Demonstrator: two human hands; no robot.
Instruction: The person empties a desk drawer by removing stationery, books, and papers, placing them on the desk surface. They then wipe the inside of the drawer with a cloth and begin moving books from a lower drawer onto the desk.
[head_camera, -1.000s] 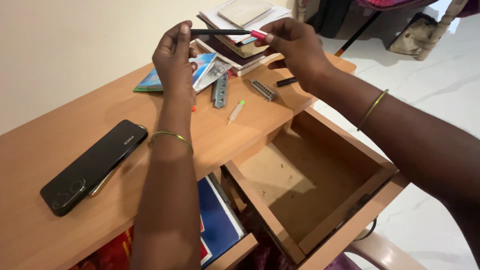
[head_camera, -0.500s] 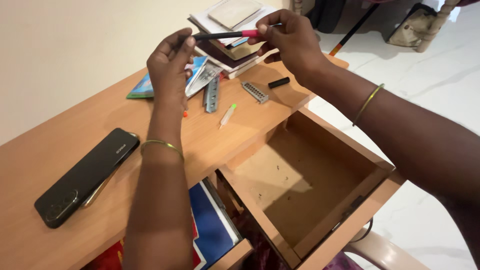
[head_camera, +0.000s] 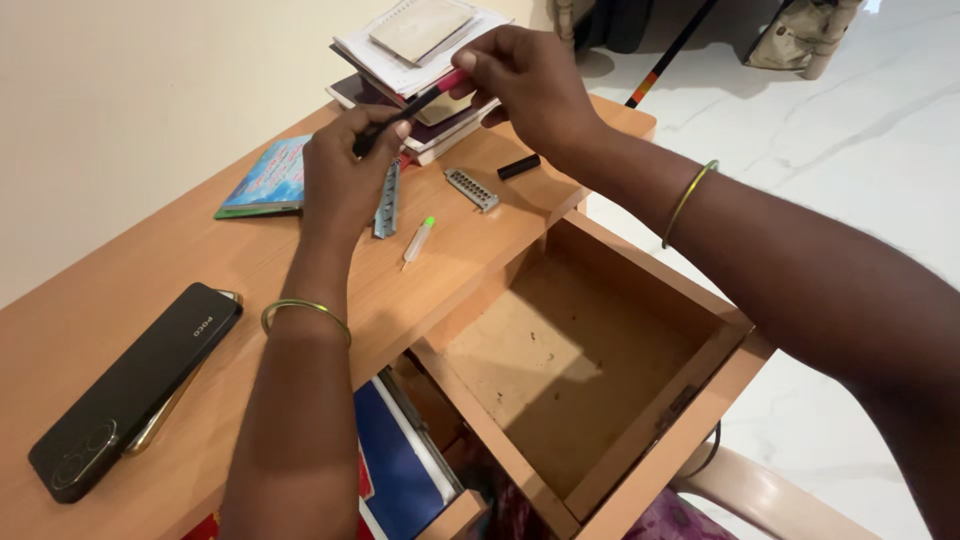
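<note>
Head view: a pen (head_camera: 415, 101), black with a pink end, is held slantwise above the worktop (head_camera: 100, 270) at about 12 o'clock, its dark end pinched in the closed fingers of the left hand (head_camera: 345, 175) and its pink end gripped by the closed fingers of the right hand (head_camera: 525, 80). Just behind it a stack of books (head_camera: 420, 50) is seen, below it a ruler (head_camera: 387, 205), a small tube (head_camera: 417, 240) and a black cap (head_camera: 518, 167), while a phone (head_camera: 130, 385) is laid at 8 o'clock and an open drawer (head_camera: 580, 350) at 4 o'clock.

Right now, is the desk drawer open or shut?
Open. The wooden drawer is pulled out from the desk, its bare inside showing; nothing lies in it but specks.
</note>
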